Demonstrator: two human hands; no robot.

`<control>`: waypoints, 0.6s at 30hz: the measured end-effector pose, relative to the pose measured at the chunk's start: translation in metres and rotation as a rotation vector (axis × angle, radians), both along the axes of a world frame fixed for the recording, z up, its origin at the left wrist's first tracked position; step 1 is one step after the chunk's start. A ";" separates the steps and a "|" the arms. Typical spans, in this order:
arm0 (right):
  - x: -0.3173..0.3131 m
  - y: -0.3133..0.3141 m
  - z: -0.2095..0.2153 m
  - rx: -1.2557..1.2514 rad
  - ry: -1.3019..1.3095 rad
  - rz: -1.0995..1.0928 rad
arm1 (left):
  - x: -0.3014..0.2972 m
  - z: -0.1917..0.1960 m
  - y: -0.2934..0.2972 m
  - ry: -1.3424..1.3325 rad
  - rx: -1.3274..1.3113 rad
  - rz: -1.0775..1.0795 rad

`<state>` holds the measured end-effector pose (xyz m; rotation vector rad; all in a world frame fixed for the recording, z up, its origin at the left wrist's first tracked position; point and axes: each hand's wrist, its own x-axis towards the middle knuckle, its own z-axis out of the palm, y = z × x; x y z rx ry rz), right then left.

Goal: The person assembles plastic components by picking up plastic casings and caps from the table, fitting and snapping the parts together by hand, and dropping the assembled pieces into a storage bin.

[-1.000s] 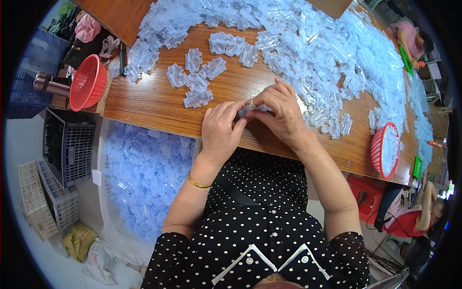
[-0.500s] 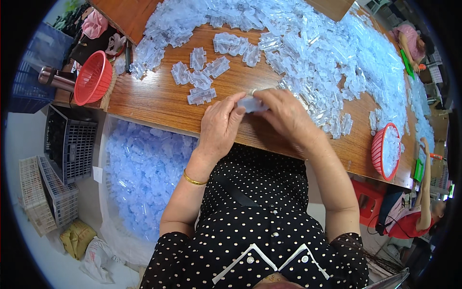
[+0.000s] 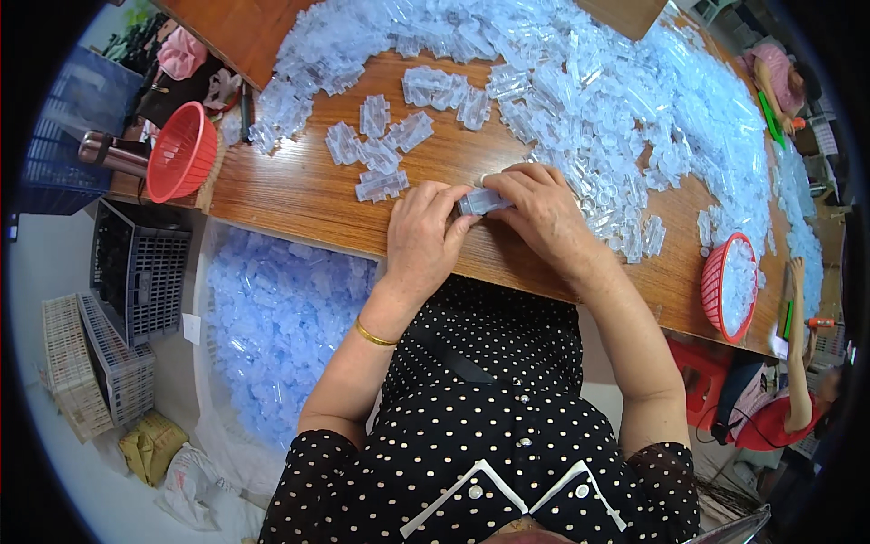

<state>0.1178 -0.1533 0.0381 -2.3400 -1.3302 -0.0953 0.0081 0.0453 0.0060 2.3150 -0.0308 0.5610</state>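
Observation:
Between my two hands, just above the wooden table's near edge, is a clear plastic piece, oblong in shape. My left hand closes on its left end with thumb and fingers. At its other end my right hand grips it, the fingers bent over the top and hiding part of it. A small whitish round bit shows by the right fingertips; I cannot tell whether it is held. Beyond my left hand lie several similar clear plastic pieces with notched edges.
A large heap of clear plastic pieces covers the table's far and right side. Red baskets stand left and right. Below the edge, a lined bin holds more pieces. Two other people work at the right, one in red.
The clear piece has turned slightly and shows more plainly between my hands. My right fingers have shifted over it. The whole view has moved a little; at the right, a person's arm has moved.

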 end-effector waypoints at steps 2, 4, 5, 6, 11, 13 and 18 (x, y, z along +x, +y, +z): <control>-0.012 0.000 -0.004 0.046 -0.111 -0.056 | -0.006 0.001 0.002 -0.033 0.015 -0.005; -0.028 0.002 -0.012 0.040 -0.113 -0.050 | -0.019 -0.004 0.007 -0.067 -0.025 -0.042; -0.036 0.001 -0.017 0.022 -0.093 -0.043 | -0.031 -0.006 0.012 -0.101 0.005 -0.051; -0.046 0.000 -0.019 0.021 -0.046 0.032 | -0.048 -0.010 0.020 -0.132 0.038 -0.059; -0.068 -0.003 -0.009 0.016 0.083 0.089 | -0.177 -0.065 0.101 -0.095 0.106 0.514; -0.069 -0.007 -0.010 0.057 0.079 0.116 | -0.219 -0.079 0.129 -0.019 0.245 0.800; -0.061 -0.034 -0.005 0.065 0.020 -0.017 | -0.186 -0.050 0.101 -0.075 0.048 0.721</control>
